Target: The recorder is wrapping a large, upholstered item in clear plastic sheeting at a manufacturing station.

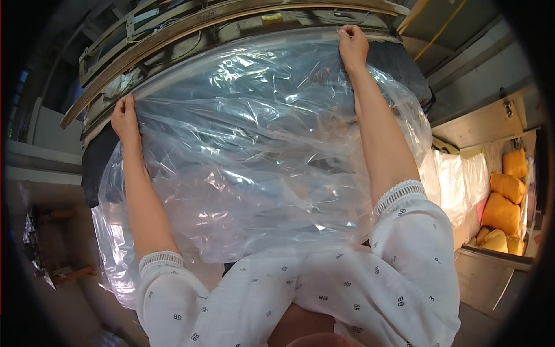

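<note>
A big sheet of clear plastic film (pixel 248 150) spreads in loose, shiny folds across the middle, from the far edge down to my shirt. My left hand (pixel 125 119) pinches its far edge at the left. Farther off on the right, my right hand (pixel 353 47) pinches the same edge between thumb and fingers. Between the two hands the edge runs nearly straight, as a folded band. Under the film lies a dark cloth-like cover (pixel 393 63), bare at both sides. Whether the film is one layer or several, I cannot tell.
Past the film's far edge runs a long wooden bar (pixel 173 40) on a slatted frame. A small yellow piece (pixel 272 19) rests there. At the right, orange bundles (pixel 502 211) show through an opening beside pale plastic-covered stacks (pixel 459 179). A wooden stand (pixel 63 243) is low at the left.
</note>
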`<state>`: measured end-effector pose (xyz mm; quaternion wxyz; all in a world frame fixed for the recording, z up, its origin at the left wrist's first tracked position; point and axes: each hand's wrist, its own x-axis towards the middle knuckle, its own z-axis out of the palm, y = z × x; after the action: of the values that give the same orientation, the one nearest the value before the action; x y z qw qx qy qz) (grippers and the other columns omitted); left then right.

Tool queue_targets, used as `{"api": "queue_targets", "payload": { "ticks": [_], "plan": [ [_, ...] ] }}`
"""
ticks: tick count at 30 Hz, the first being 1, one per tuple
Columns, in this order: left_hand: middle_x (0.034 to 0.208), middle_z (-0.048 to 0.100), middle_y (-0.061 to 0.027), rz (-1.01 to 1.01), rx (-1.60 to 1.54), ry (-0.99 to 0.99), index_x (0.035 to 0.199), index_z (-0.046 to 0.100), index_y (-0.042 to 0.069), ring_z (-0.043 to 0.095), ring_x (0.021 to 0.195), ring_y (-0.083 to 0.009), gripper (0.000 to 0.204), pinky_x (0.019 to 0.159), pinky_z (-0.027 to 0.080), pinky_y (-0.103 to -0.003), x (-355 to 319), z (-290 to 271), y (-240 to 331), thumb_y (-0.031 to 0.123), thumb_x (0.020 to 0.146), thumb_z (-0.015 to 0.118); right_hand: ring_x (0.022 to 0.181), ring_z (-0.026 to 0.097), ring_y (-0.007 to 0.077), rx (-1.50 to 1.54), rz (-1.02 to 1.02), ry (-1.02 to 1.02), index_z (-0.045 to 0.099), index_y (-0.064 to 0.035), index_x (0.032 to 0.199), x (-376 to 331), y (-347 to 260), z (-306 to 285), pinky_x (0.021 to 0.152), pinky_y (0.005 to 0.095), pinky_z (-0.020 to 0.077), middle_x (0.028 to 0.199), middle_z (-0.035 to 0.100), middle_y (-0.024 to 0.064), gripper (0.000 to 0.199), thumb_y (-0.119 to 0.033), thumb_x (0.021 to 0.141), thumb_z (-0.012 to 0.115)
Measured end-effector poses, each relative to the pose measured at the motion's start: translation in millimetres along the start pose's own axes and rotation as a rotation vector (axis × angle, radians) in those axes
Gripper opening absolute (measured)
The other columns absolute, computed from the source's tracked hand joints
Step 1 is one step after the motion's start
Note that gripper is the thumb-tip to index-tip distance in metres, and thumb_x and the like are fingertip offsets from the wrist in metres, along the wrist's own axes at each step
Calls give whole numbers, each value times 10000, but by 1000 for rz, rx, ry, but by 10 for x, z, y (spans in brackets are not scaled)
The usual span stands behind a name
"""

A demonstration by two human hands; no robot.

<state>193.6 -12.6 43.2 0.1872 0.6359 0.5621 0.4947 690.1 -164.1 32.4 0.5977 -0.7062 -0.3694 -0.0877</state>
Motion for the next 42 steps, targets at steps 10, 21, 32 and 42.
{"api": "queue_targets", "payload": {
  "ticks": [10,21,32,42],
  "plan": [
    [652,562,-32,27,237,86,767,621,32,506,620,-133,333,628,412,-261,225,174,63,351,694,686,888,507,305,-253,-35,-26,576,-62,820,216,154,138,797,371,409,917,516,151,213,-232,696,611],
    [726,516,-84,86,300,7,799,521,-1,470,669,-191,340,675,400,-293,165,30,2,336,820,561,953,411,363,-167,97,233,429,20,874,263,80,166,879,398,322,992,403,221,250,-197,765,486],
    [945,553,-179,140,519,-29,933,537,-6,518,876,-299,359,782,387,-348,88,64,36,331,897,419,999,394,373,-40,154,296,472,56,885,361,63,111,882,420,311,1020,425,259,382,-319,817,451],
    [785,595,-81,201,255,-151,908,570,-11,529,739,-144,248,708,409,-261,-354,-1083,258,215,895,469,581,319,73,270,284,-869,477,-77,686,-13,-879,-1249,533,224,270,623,390,-38,313,-353,810,557]
  ]
}}
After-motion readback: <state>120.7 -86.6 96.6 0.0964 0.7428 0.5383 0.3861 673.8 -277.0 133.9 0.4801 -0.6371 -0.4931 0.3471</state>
